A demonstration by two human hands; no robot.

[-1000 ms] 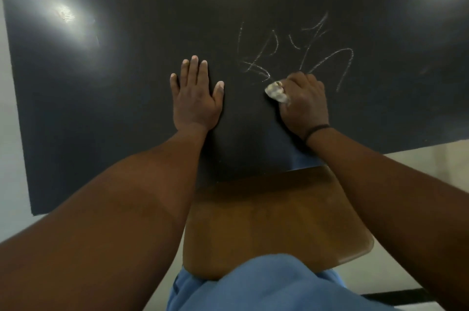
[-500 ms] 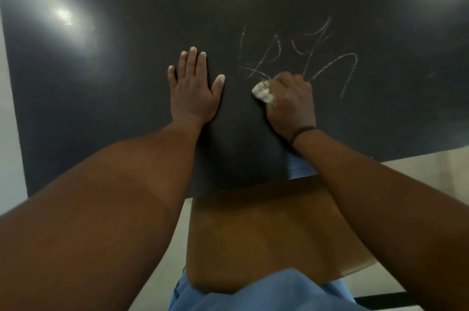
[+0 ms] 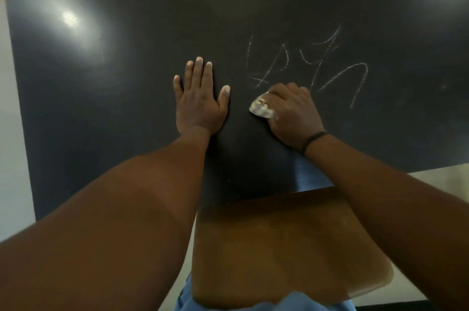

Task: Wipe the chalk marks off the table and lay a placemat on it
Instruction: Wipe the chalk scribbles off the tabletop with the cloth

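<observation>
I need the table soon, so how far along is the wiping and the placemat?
Done: nothing clearly; the chalk marks show across the dark table. In hand: the right hand grips a crumpled cloth at the marks' near edge, while the left hand rests flat. Left: wiping the marks off, then laying a placemat; none is visible.

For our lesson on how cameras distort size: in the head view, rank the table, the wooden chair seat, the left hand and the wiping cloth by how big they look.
1. table
2. wooden chair seat, though nearer the camera
3. left hand
4. wiping cloth, mostly hidden inside the right hand
</observation>
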